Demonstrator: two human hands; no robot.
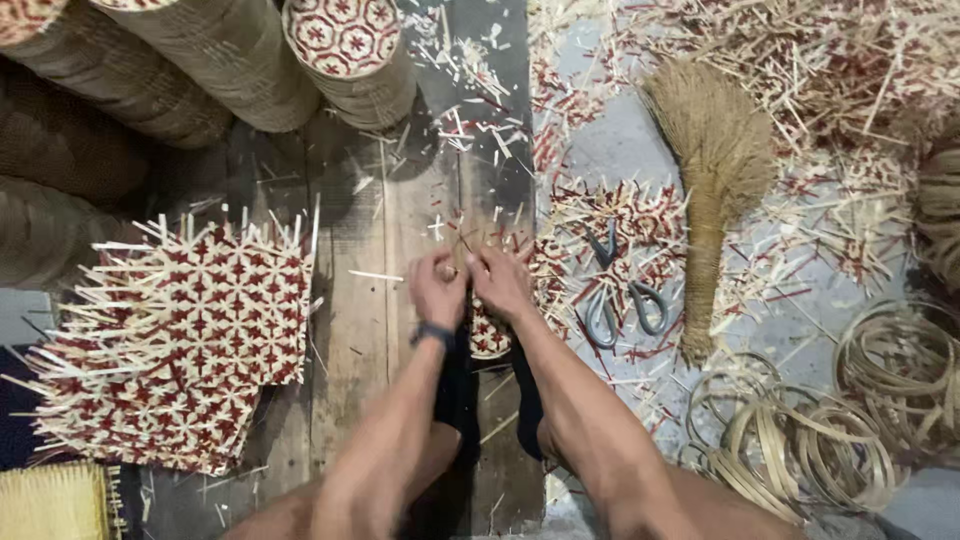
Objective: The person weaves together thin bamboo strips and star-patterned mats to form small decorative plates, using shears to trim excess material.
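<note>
My left hand (436, 287) and my right hand (501, 281) meet over a wooden plank floor (370, 230), fingers pinched together on thin bamboo strips (462, 243) that stick up from a small round red-and-cream woven piece (488, 338). That piece lies under my wrists and is mostly hidden by them. A dark band sits on my left wrist. Grey scissors (620, 295) lie just to the right of my right hand among cut strips.
Stacked square woven mats (180, 340) with loose ends lie at left. Woven cylinders (345, 55) stand at the top. A straw hand broom (712, 180) lies at right, bamboo rings (810, 440) at lower right, and strip offcuts (800, 60) litter the floor.
</note>
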